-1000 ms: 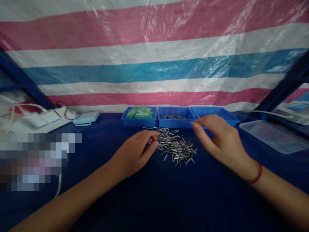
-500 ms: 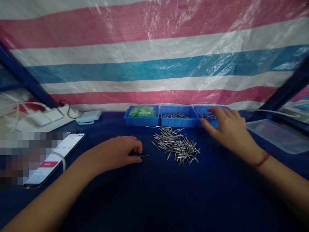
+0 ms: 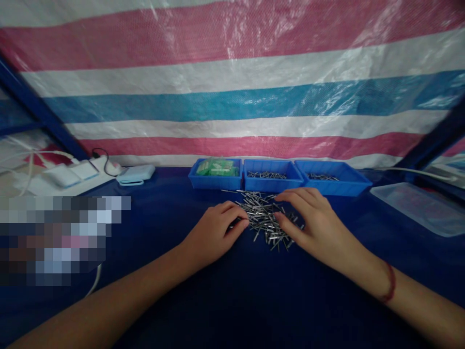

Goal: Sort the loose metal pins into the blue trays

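Note:
A loose pile of silvery blind rivets (image 3: 263, 213) lies on the dark blue table. At its left edge is my left hand (image 3: 218, 230), thumb and fingers curled together on blind rivets mostly hidden inside the grip. Over the pile's right side reaches my right hand (image 3: 316, 223), thumb and fingers apart, with nothing visibly held. Its fingertips are at the rivets; whether they touch, I cannot tell. Behind the pile, the middle blue bin (image 3: 274, 183) and the right blue bin (image 3: 336, 186) each hold some rivets.
The left blue bin (image 3: 216, 182) contains green plastic packets (image 3: 217, 167). A clear plastic lid (image 3: 423, 208) lies at the right. Far left are a white power strip (image 3: 85, 177) with cables, a light blue case (image 3: 136, 174) and a blurred-out area. A striped sheet (image 3: 232, 104) hangs behind.
My right hand has come from the right bin down and left to the pile, its fingers still apart. My left hand, still closed, has moved right to the pile's edge.

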`<state>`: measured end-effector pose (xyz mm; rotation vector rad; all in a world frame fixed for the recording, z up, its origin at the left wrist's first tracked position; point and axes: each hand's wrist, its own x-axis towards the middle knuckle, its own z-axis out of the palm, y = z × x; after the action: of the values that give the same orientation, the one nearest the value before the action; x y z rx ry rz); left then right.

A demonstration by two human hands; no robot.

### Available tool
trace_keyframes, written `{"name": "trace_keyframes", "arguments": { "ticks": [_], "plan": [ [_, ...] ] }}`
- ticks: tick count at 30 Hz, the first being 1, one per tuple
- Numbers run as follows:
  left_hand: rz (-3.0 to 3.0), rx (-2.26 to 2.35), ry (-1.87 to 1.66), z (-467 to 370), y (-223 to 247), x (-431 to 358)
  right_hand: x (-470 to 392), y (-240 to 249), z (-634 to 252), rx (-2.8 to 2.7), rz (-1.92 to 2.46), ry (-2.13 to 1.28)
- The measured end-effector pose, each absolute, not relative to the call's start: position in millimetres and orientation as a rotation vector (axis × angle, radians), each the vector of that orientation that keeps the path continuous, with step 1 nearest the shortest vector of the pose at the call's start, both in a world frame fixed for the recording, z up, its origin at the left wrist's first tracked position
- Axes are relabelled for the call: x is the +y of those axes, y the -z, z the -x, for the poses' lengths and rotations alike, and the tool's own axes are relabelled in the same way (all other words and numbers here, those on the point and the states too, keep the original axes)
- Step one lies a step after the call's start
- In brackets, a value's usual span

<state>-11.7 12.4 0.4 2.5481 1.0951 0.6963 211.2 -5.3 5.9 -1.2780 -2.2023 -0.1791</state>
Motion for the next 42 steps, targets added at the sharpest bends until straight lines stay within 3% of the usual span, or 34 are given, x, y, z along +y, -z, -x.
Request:
{"name": "trace_keyframes", "arguments": {
  "ticks": [4, 13, 42],
  "plan": [
    [-2.274, 1.061, -0.88, 7.3, -4.9, 3.0, -17.0, -3.7, -196.1, -2.135, 1.145, -0.06],
    [-2.047, 0.943, -0.8, 0.1, -11.1, -13.5, -37.5, -8.1, -179.9, -1.933, 0.996, -0.447],
    [-2.119, 1.003, -0.892, 1.1, -12.1, -13.6, -37.2, -9.9, -179.6, -1.894, 0.982, -0.474]
  ]
}}
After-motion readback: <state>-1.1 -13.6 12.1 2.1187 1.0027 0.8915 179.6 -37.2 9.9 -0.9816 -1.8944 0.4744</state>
